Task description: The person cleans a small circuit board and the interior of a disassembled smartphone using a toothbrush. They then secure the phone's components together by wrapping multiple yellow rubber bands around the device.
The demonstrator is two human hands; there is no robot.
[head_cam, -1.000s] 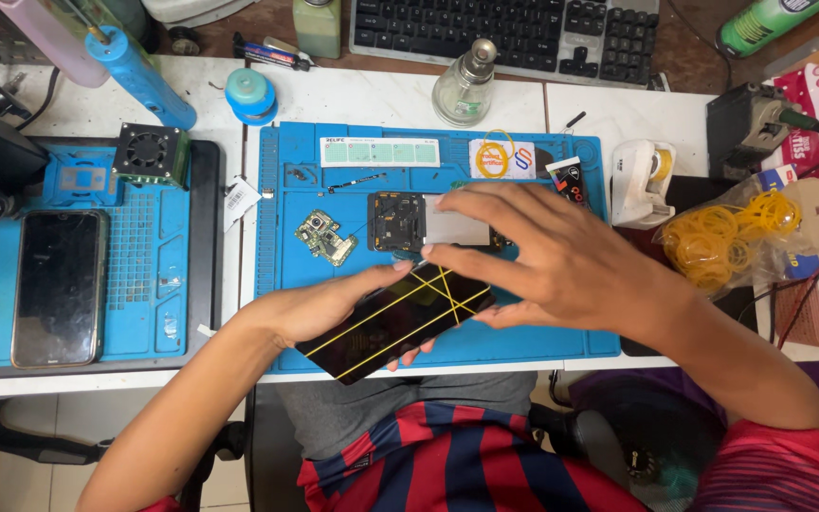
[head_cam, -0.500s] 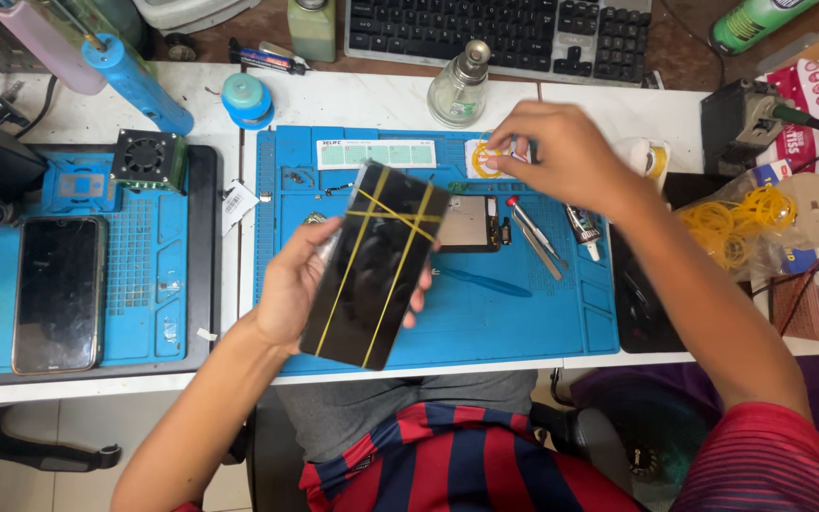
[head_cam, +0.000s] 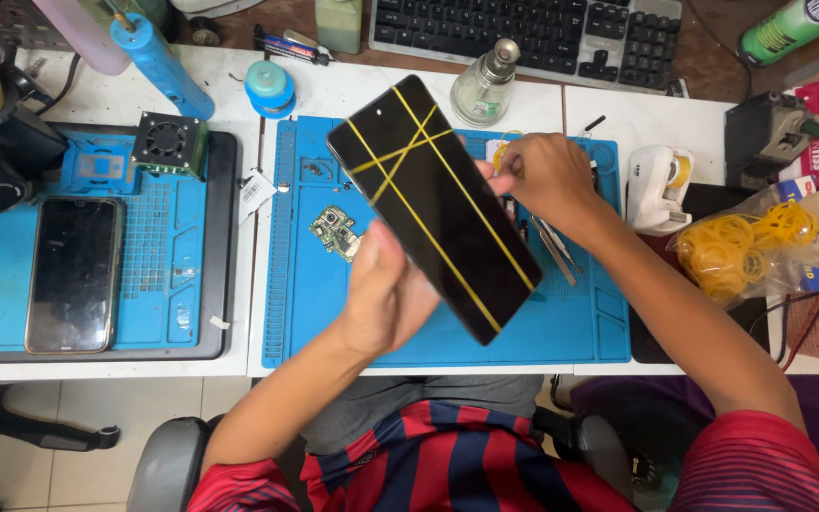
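The left hand (head_cam: 386, 299) gripped the phone (head_cam: 433, 204), now raised and tilted above the blue mat (head_cam: 561, 332) mid-desk. The right hand (head_cam: 537, 175) had left it, fingers pinched on a yellow band (head_cam: 502, 144).

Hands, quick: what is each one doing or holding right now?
Left hand: closed on the black phone wrapped in yellow rubber bands, holding it up above the blue mat.
Right hand: fingers pinched on something yellow at the mat's far edge; what exactly cannot be told.
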